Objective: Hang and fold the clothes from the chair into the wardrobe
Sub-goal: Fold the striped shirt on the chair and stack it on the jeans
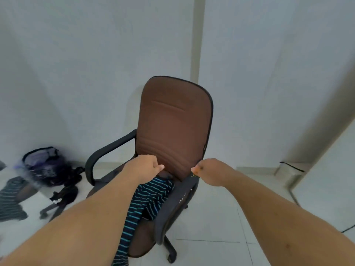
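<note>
A brown office chair point(172, 120) with black armrests stands in front of me against a white wall. On its seat lies a dark striped garment point(151, 194) with teal lines, and one end hangs over the seat's front edge. My left hand point(147, 167) hovers as a closed fist just above the garment's upper end, in front of the backrest. My right hand point(208, 173) is also a closed fist, above the right armrest point(172, 206). I see nothing held in either fist. No wardrobe is in view.
On the floor at the left, a dark bag point(41, 164) leans by the wall. Near it lie another striped cloth point(11, 198) and black straps point(67, 192). A black cable point(293, 166) runs along the right wall. The floor is white tile.
</note>
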